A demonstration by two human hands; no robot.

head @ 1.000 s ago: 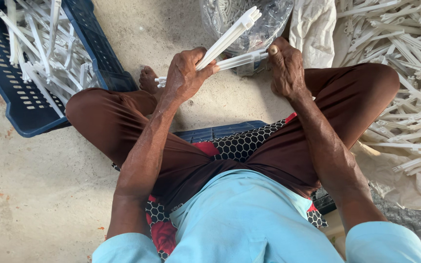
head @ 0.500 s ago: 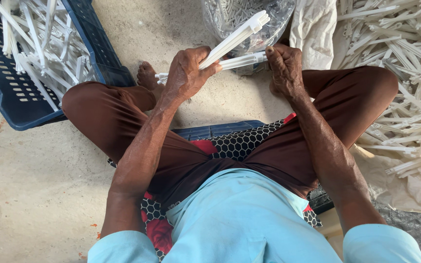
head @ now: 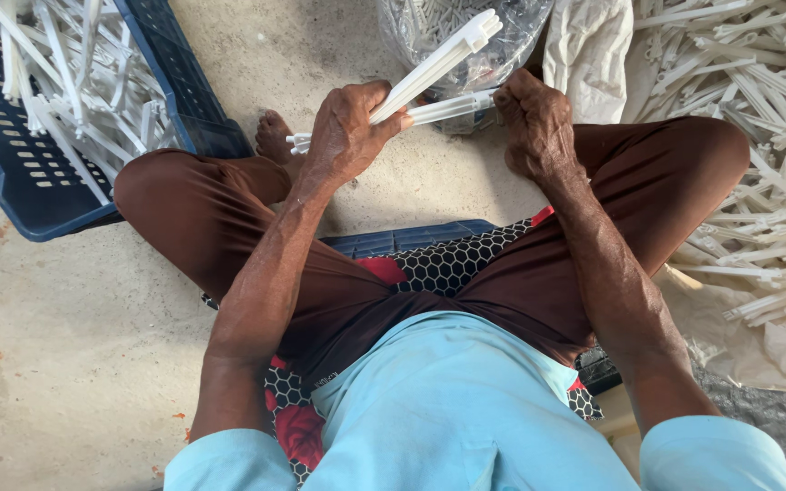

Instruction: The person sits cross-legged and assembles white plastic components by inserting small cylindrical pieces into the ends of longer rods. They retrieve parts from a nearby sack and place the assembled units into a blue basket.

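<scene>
Gripping the long white plastic strips (head: 434,65) as before, the left hand (head: 347,132) and right hand (head: 534,123) stay clenched; the strips now tilt steeper.

A makeshift floor workshop for sorting small plastic parts — the worker sits cross-legged on a patterned cushion (head: 452,264) on a bare, stained concrete floor (head: 65,364). A blue crate (head: 25,182) of white plastic strips stands at one side, a loose heap of strips (head: 748,118) lies on sacking at the other, and a clear bag (head: 466,27) of small pieces sits ahead — no bench, no machines.
</scene>
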